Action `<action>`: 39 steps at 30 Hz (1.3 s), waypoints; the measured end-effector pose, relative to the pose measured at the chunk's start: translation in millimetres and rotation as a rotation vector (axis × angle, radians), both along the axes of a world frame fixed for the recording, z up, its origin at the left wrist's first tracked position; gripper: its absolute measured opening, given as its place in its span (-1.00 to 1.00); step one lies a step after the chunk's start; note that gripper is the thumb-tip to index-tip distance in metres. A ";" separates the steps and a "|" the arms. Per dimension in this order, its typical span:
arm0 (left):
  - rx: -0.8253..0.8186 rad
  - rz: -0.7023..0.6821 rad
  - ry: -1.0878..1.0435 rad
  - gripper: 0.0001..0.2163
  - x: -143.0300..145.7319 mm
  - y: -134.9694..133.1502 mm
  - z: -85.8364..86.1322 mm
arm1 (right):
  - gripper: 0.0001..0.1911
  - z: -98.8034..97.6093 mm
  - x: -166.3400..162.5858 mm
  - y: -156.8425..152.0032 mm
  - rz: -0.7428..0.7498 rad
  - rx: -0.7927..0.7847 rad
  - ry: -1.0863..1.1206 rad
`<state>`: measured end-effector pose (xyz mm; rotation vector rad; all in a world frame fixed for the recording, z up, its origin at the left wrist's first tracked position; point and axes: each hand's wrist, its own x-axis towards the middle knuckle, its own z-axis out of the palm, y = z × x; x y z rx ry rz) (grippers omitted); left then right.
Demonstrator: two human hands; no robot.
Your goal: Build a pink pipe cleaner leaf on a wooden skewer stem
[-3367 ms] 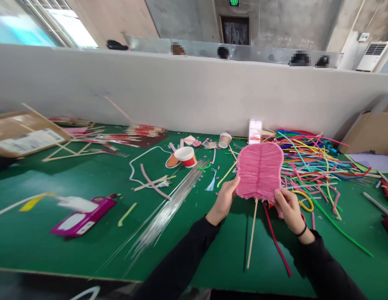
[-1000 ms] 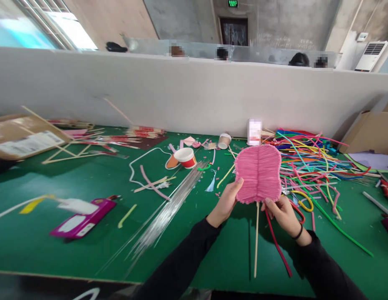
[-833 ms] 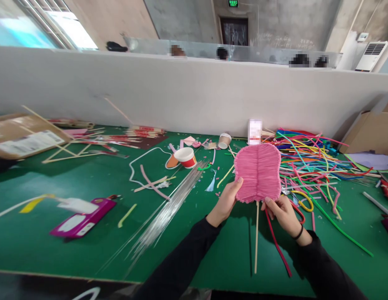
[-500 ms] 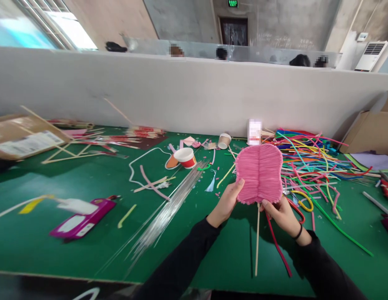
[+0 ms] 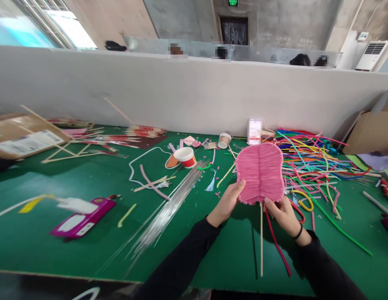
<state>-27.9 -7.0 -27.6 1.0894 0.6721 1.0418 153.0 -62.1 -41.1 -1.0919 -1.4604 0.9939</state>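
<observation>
A pink fan-shaped piece (image 5: 260, 171) made of wound fuzzy wire is held upright above the green table (image 5: 87, 183). A thin wooden stick (image 5: 261, 241) hangs down from its bottom. My left hand (image 5: 228, 202) pinches the lower left edge of the pink piece. My right hand (image 5: 283, 213) grips its lower right edge, thumb on the front. A dark red fuzzy wire (image 5: 277, 243) trails down beside the stick under my right hand. Both sleeves are black.
A heap of coloured fuzzy wires (image 5: 309, 162) lies at the right. A bundle of thin metal wires (image 5: 169, 208), a red-and-white paper cup (image 5: 185, 156), a brown cup (image 5: 224, 140), a magenta packet (image 5: 83, 218) and cardboard boxes (image 5: 371, 133) lie around. A white partition (image 5: 181, 91) stands behind.
The pink piece has tilted slightly, its stick swinging a little to the right. My right hand slid from its right side to its lower edge. My left hand keeps its hold.
</observation>
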 end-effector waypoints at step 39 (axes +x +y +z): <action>0.200 -0.266 0.394 -0.65 -5.8 -7.4 10.6 | -0.64 7.9 -8.1 -5.5 -0.236 0.043 0.064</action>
